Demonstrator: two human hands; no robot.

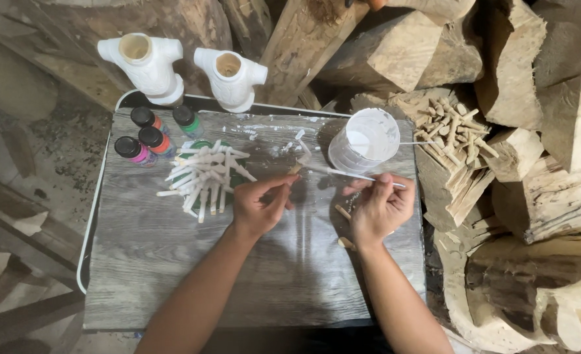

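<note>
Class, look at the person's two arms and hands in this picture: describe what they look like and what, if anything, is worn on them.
Both forearms are bare, with no sleeves in view up to the picture's lower edge. The left hand and the right hand wear no gloves. No ring, watch or bracelet can be made out on either hand or wrist. The arms are slim and enter from the bottom of the frame.

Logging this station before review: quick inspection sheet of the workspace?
Surface: grey wood-grain board, white paint smears near its far edge.
Job's things: small wooden peg, thin brush, cup of white paint, painted white pegs piled on a green lid.
Clutter: four small paint bottles, two white figure torsos, two bare pegs by the right wrist.
Hands: left hand pinches the peg; right hand holds the brush.
Cables: nothing seen.
Surroundings: split logs, heap of unpainted pegs on one.
</note>
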